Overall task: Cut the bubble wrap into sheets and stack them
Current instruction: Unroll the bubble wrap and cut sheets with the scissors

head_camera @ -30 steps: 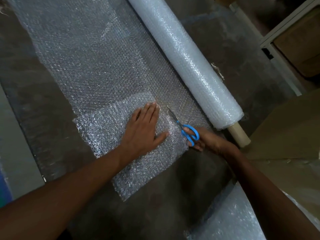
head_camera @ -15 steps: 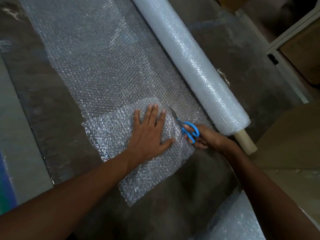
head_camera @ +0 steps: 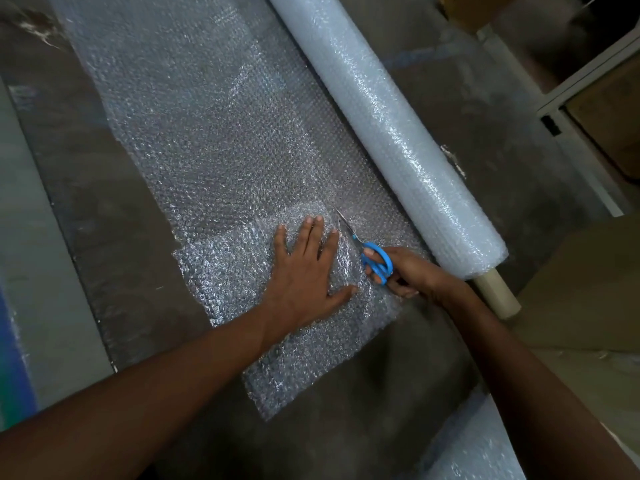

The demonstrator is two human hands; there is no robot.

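Note:
A long roll of bubble wrap (head_camera: 388,126) lies diagonally on the dark floor, its cardboard core (head_camera: 497,294) sticking out at the near end. An unrolled stretch of wrap (head_camera: 207,126) spreads to its left. On top of the near end lies a smaller rectangular bubble wrap sheet (head_camera: 242,271). My left hand (head_camera: 304,275) presses flat on this sheet, fingers spread. My right hand (head_camera: 405,275) grips blue-handled scissors (head_camera: 375,259), whose blades point up-left into the wrap just right of my left fingertips.
More bubble wrap (head_camera: 474,445) lies at the bottom right. Brown cardboard (head_camera: 588,292) sits to the right. A white metal frame (head_camera: 571,84) with boxes stands at the top right. A grey strip of floor (head_camera: 31,271) runs along the left.
The scissors and my right hand have advanced slightly up-left along the cut. My left hand stays pressed on the sheet, fingers a little more spread.

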